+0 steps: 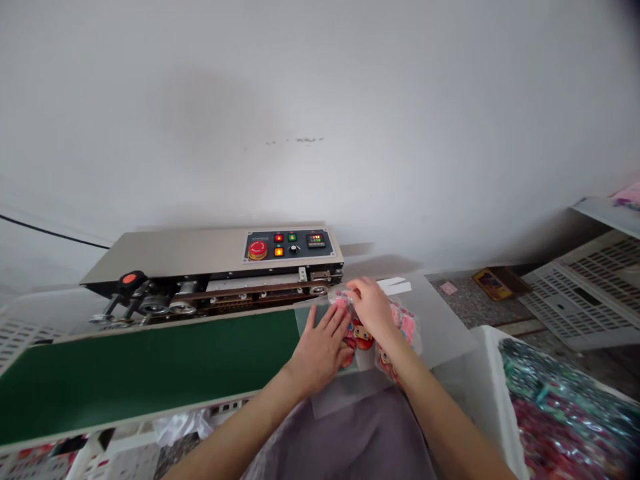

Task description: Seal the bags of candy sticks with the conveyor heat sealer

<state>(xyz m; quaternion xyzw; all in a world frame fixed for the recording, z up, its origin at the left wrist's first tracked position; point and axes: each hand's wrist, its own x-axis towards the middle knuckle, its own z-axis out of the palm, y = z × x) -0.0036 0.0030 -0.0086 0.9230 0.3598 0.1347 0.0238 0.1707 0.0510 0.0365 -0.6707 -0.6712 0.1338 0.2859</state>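
Observation:
A clear plastic bag with red and pink cartoon figures (362, 333) lies at the right end of the green belt (200, 360). My left hand (320, 347) rests flat on its left part, fingers spread. My right hand (371, 307) is at the bag's upper edge, close to the sealing machine's inlet, with its fingers bent together; what they pinch is too small to tell. Beneath my right forearm is a second clear bag of similar figures (407, 328). Two white strips (396, 287) lie just behind my right hand.
Behind the belt stands the sealing machine (210, 257) with lit buttons, against the wall. A white crate (493, 373) of shiny green and red packets is at the lower right. Farther right are plastic baskets (580, 293) and a small open box (495, 283).

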